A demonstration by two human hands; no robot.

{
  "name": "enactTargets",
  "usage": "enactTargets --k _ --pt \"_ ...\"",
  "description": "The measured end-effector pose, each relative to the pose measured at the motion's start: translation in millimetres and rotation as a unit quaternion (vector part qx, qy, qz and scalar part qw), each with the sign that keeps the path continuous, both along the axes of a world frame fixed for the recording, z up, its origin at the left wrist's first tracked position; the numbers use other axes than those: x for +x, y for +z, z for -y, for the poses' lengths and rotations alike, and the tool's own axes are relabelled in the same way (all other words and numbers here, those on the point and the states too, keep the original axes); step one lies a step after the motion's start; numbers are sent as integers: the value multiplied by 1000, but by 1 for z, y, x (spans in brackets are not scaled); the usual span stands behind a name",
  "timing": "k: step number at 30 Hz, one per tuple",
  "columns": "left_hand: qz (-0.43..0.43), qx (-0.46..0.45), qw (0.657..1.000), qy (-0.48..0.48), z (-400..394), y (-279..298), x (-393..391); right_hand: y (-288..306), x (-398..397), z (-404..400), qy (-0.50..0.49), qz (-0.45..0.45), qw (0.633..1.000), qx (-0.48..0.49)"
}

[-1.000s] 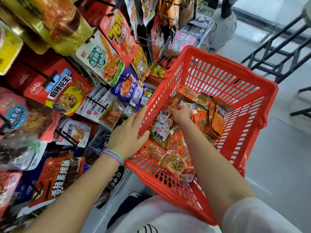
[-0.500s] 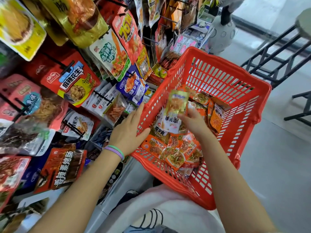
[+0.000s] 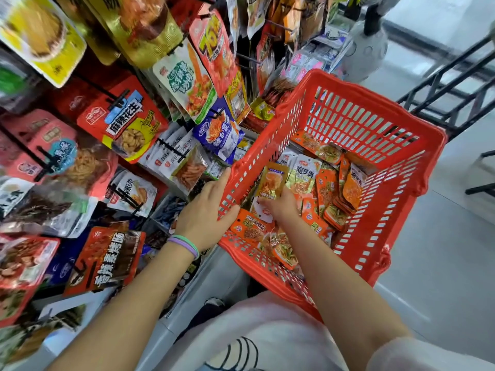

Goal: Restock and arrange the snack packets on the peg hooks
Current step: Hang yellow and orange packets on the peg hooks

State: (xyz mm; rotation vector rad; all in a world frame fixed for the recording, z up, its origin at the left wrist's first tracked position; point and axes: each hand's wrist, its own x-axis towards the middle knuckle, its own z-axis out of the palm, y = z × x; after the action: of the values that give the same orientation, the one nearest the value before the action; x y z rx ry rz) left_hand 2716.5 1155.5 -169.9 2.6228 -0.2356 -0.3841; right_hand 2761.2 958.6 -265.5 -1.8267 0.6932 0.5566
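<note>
the right hand (image 3: 278,206) is down inside the red plastic basket (image 3: 375,124), its fingers curled around a small gold and orange snack packet (image 3: 272,180) that stands up out of the pile, with a white packet (image 3: 263,210) caught under the same grip. the left hand (image 3: 206,210) rests on the basket's near left rim, the thumb hooked over the inside of the wall and the fingers laid fairly straight along the outside; two thin bands, green and purple (image 3: 186,243), sit on that wrist.

the basket is full of loose packets, mostly orange ones (image 3: 332,194) stacked along the right side and a few white and green ones (image 3: 304,172) near the middle. it is tilted toward the person, its near corner over a pale garment (image 3: 257,325) at the bottom of the view.

to the left the peg hooks (image 3: 117,99) carry hanging stock: a red peanut bag (image 3: 128,124), a blue and white packet (image 3: 218,132) just beside the basket's rim, a white and green bag (image 3: 187,81) above it, a dark red bag with large characters (image 3: 107,258) low down, and gold bags (image 3: 144,25) at the top. a black metal frame (image 3: 450,84) stands on the grey floor (image 3: 442,250) beyond the basket.
</note>
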Motion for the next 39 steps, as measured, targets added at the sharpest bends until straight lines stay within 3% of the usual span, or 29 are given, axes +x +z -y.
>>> enactTargets --k 5,12,15,18,21,28,39 --pt "-3 15 1000 -5 -1 2 1 -6 3 -9 46 0 999 -4" --pt "-1 24 1000 -14 4 7 2 25 12 29 -65 103 991 47" --pt "0 21 1000 -11 3 8 1 54 25 56 -57 143 983 98" --pt "9 19 1000 -10 3 8 0 74 30 70 81 84 982 145" --pt "-5 27 1000 7 2 11 -6 62 17 56 183 -19 975 124" --pt "-65 25 997 14 -9 13 -28 17 -22 24 199 -56 977 60" --pt "-98 -24 995 16 -16 14 -35 20 -26 17 206 -95 965 134"
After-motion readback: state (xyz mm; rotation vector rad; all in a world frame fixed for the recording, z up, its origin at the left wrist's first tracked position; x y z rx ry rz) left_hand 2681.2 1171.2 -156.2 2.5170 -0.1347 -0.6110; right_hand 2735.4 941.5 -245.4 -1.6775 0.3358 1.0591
